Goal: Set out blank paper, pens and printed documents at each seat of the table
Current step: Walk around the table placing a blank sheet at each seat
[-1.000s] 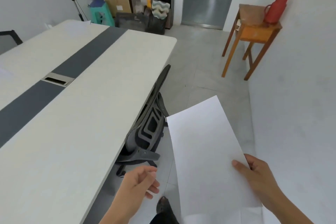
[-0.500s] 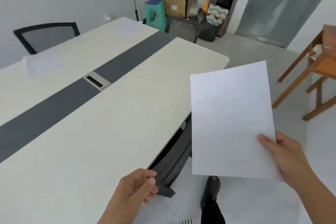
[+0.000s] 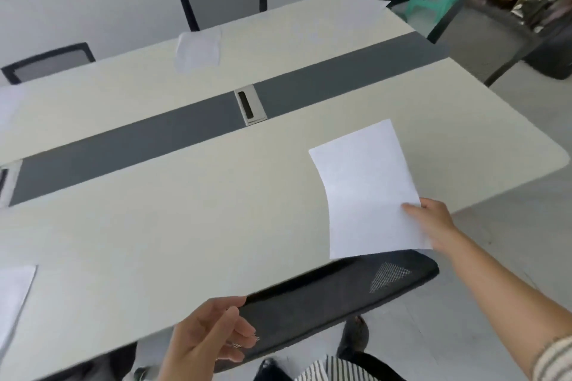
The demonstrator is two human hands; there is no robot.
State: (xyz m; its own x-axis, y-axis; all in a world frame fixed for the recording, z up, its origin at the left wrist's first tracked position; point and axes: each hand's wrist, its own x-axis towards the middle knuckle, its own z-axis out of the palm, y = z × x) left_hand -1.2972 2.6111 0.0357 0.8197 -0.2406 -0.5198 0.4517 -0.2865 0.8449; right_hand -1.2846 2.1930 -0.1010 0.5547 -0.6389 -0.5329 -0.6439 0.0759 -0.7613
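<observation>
Sheet placement: your right hand [image 3: 433, 223] pinches a blank sheet [image 3: 368, 189] above the table's [image 3: 185, 226] near edge; left hand [image 3: 213, 334] loosely curled, empty. Next, lay it flat before the chair [image 3: 325, 297].

A blank white sheet [image 3: 368, 189], slightly bowed, hangs over the pale table [image 3: 154, 226] at 4 o'clock, its lower right edge pinched by the right hand [image 3: 433, 223]. Flat on the table lie a far sheet [image 3: 199, 48] at 12 o'clock, a corner sheet [image 3: 356, 8] at 1 o'clock, and a near sheet [image 3: 12, 297] at 8 o'clock.
</observation>
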